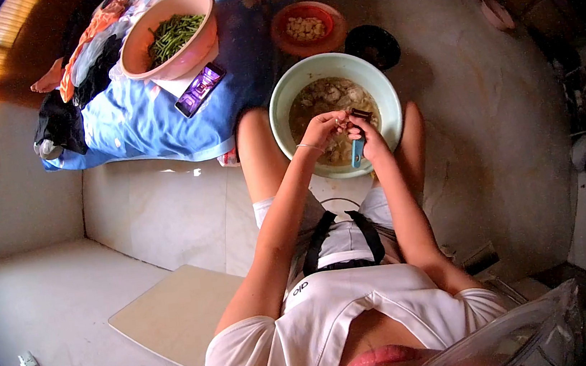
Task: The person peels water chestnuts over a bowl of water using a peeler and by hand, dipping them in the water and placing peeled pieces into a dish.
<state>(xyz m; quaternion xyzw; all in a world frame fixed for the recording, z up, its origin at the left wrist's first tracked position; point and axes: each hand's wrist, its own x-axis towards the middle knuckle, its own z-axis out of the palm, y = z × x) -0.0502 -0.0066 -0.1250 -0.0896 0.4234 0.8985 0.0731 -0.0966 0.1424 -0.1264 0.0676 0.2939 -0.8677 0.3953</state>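
A pale green basin [387, 93] stands between my knees, with murky liquid and pale lumps [333, 94] in it. Over the basin, my right hand [372, 139] is closed around what looks like a peeler [358, 154], with a blue handle and a dark head. Close beside it, the fingers of my left hand [323, 130] are pinched together near the peeler's head. Whatever small thing they hold is too small to make out.
At the back left, a pink basin of green beans [179, 37] and a phone [200, 89] rest on a blue-covered bed [149, 123]. Behind my basin stand a red bowl of pale pieces [306, 27] and a black bowl [372, 47]. A beige board [178, 315] lies at left.
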